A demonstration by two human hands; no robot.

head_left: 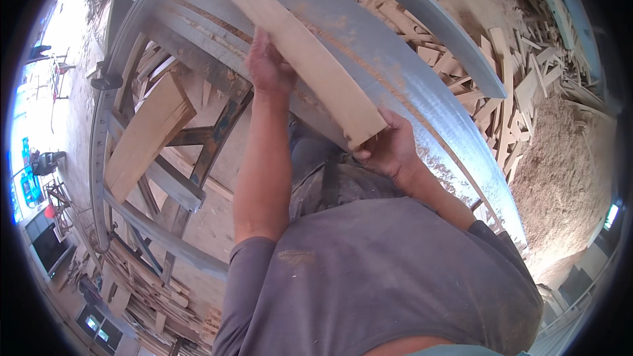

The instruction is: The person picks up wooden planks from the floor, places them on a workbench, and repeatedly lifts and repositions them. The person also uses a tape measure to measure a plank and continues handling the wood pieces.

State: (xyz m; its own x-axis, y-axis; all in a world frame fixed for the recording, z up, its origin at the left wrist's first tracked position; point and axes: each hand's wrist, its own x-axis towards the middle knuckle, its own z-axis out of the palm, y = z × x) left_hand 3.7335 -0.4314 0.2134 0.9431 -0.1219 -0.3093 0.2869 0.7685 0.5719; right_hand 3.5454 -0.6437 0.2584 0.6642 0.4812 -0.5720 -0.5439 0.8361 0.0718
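A long, pale wooden board (303, 53) slants in front of me, its far end up and to the left and its near end close to my body. My left hand (269, 66) grips its left edge near the middle, with the fingers partly hidden beneath it. At the near end my right hand (389, 145) is closed round the corner. Under and behind the board lies a grey metal machine table (435, 92) with a long slot and a dusting of sawdust. I cannot tell whether the board touches the table.
A wide wooden plank (148, 138) leans on a metal frame (214, 138) at the left, near a curved rail with a scale (100, 158). Offcuts (488, 105) are heaped beyond the table, beside a sawdust pile (560, 178) at the right. Stacked wood strips (145, 283) lie lower left.
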